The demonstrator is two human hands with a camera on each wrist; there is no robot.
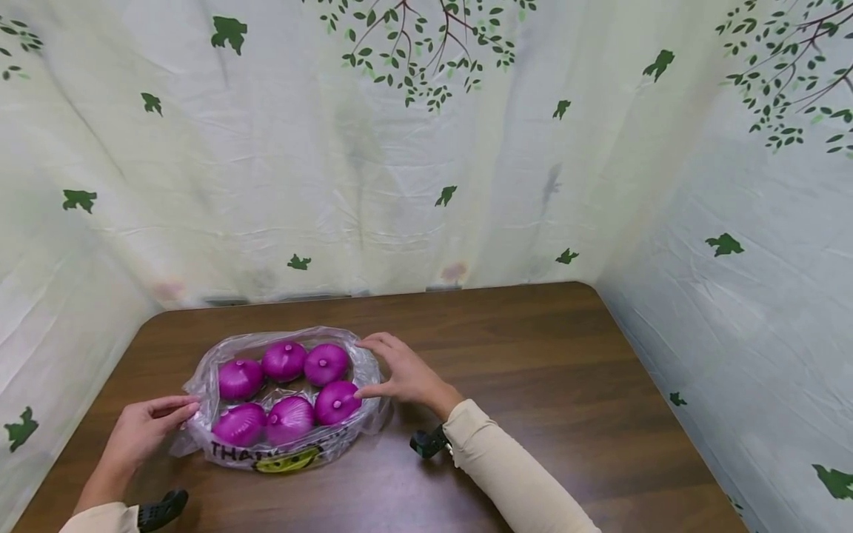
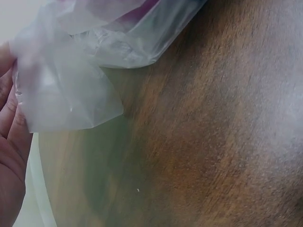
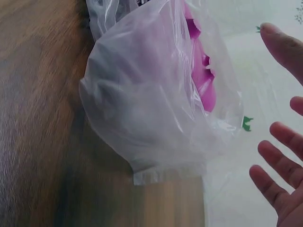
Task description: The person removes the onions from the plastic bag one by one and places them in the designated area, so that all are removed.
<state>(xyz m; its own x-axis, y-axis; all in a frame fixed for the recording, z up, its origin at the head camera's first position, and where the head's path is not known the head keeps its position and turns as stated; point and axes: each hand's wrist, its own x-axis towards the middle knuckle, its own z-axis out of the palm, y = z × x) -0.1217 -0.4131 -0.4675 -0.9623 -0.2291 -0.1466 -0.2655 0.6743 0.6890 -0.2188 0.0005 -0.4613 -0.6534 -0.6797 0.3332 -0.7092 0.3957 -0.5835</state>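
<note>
Across the left part of the wooden counter (image 1: 533, 414), a clear plastic bag (image 1: 233, 453) sits with its mouth open, six purple onions (image 1: 289, 420) inside in two rows, far and near. At its left edge the left hand (image 1: 143, 433) pinches the plastic between thumb and fingers; beside the right rim the right hand (image 1: 406, 374) has its fingers spread, gripping nothing. The thin film could stretch or tear if that left pinch alone took the weight, and a one-sided pull could tip the bag, letting round onions roll out.
</note>
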